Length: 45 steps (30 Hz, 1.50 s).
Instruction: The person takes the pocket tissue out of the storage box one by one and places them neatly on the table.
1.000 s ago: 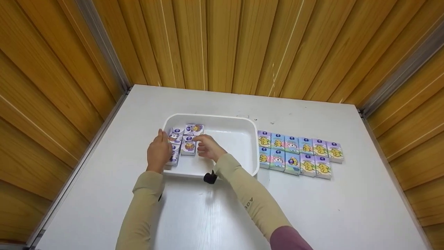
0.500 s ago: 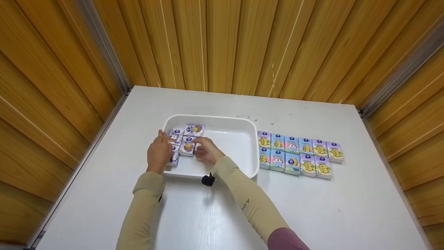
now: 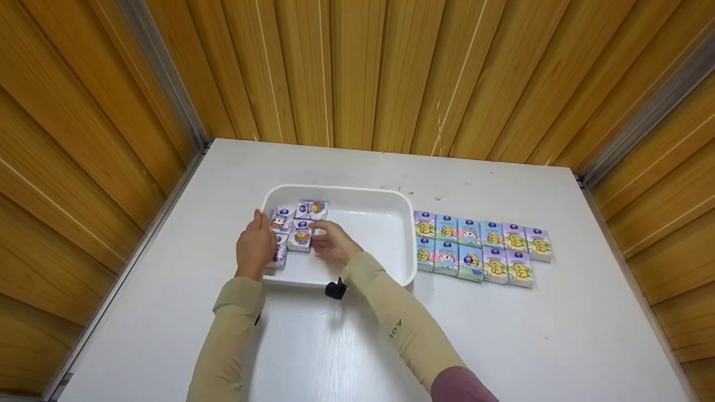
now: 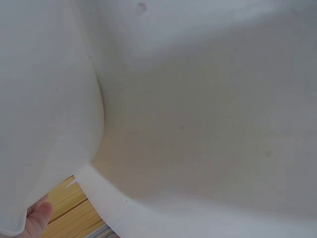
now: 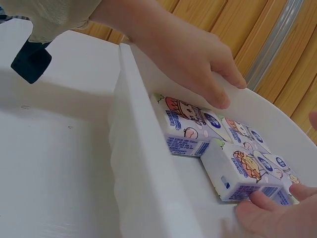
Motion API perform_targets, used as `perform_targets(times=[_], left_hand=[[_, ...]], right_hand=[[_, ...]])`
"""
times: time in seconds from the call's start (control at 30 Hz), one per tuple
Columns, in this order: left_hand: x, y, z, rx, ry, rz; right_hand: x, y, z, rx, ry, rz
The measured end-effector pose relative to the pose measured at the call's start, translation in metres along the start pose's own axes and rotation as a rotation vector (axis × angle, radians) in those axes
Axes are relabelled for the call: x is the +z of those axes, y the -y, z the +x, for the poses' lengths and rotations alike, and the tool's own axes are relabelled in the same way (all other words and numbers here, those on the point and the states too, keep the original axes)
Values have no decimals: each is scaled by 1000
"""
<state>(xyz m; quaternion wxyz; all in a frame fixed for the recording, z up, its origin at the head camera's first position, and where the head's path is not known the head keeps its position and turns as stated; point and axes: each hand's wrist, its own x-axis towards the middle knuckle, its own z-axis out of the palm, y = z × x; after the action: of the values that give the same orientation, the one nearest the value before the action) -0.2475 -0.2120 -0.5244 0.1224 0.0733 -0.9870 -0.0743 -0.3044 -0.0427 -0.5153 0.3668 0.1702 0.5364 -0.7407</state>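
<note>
A white tray (image 3: 363, 188) holds several small purple-and-white tissue packs in its left part. My left hand (image 3: 256, 245) lies along the left wall and holds it, thumb inside, beside the lower-left pack (image 3: 278, 254). My right hand (image 3: 335, 243) is inside the tray, its fingertips against the right side of one tissue pack (image 3: 300, 235). That pack sits close beside the left column; in the right wrist view the same pack (image 5: 242, 171) shows a cartoon top and the right fingers (image 5: 257, 213) touch its edge. The left wrist view shows mostly the tray's outer wall (image 4: 49, 99).
Two rows of blue, pink and purple tissue packs (image 3: 469, 231) lie right of the tray on the white table (image 3: 346, 346). Another pack (image 3: 311, 209) lies crosswise near the tray's back wall. Wood-patterned panels (image 3: 357, 72) enclose the back and sides.
My right hand has shifted slightly left, and the tissue pack at its fingertips has slid left against the left column. My left hand stays on the tray wall.
</note>
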Motion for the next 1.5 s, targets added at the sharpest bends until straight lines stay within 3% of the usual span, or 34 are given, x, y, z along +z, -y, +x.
perform_targets(times=[0.13, 0.23, 0.37, 0.67, 0.83, 1.0, 1.1, 1.13, 1.2, 1.33, 1.37, 1.43, 1.5], left_hand=[[0, 0, 0, 5, -3, 0], [0, 1, 0, 2, 7, 0], [1, 1, 0, -7, 25, 4], [1, 0, -1, -10, 8, -26], [1, 0, -1, -8, -10, -15], [1, 0, -1, -3, -18, -25], [0, 1, -1, -5, -1, -29], [0, 1, -1, -9, 7, -31], [-1, 1, 0, -11, 19, -33], [-1, 1, 1, -18, 39, -39], [-1, 1, 1, -20, 41, -40], [0, 2, 1, -20, 43, -45], [1, 2, 1, -10, 32, -38]], right_hand=[[0, 0, -1, 12, 64, 137], [-1, 0, -1, -13, 54, 143], [-2, -1, -2, -63, 37, 50], [4, -8, -6, -88, 137, -248], [9, -12, -9, -182, 45, -366], [13, -7, -18, -225, -96, -400], [8, -10, 2, -234, -171, -392], [1, -15, 19, -279, -157, -372], [-1, -15, 25, -279, -183, -362], [0, -5, 7, -289, -189, -327], [2, 0, 2, -267, -234, -358], [-9, 0, 25, -315, -234, -366], [-27, -5, 72, -365, -229, -371]])
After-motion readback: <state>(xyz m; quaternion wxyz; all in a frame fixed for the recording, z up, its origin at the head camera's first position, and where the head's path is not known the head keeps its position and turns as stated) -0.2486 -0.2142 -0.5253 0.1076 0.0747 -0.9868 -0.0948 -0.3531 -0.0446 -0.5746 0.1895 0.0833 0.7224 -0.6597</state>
